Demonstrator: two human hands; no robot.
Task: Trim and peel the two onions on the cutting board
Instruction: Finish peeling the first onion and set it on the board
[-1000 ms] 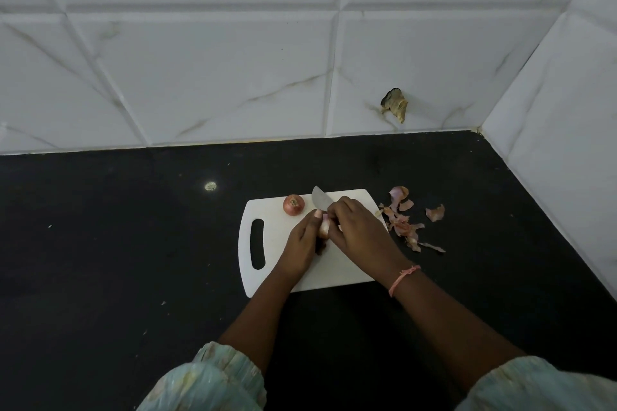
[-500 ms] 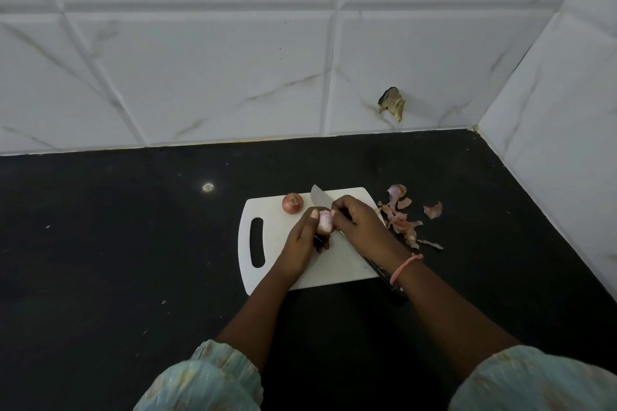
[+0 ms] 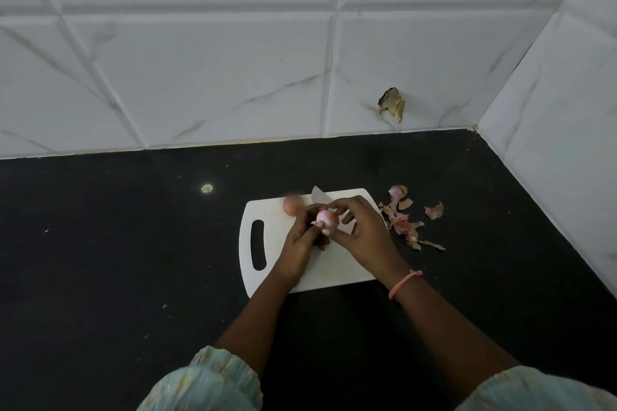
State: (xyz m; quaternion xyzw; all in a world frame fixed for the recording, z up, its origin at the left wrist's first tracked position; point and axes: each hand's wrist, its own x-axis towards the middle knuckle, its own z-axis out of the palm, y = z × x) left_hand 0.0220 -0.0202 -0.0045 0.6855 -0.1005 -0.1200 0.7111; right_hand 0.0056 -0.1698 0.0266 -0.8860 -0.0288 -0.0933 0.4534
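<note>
From the head camera, we see the pale onion (image 3: 326,217) held up over the white cutting board (image 3: 267,220), likely so its skin can be worked off, while the unpeeled onion (image 3: 293,204) waits at the board's far edge. Our left hand (image 3: 302,237) pinches it; our right hand (image 3: 362,230) touches it with curled fingers, the knife (image 3: 319,196) blade showing just beyond, though we cannot tell whether that hand grips the handle.

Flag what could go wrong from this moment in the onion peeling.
1. The knife blade sticks up beyond the right hand while both hands work the pale onion; the left hand is close, so a slip could nick a finger.
2. The unpeeled onion sits loose at the far edge of the cutting board; a nudge might roll it off.
3. Peels lie scattered on the counter and may spread.
</note>
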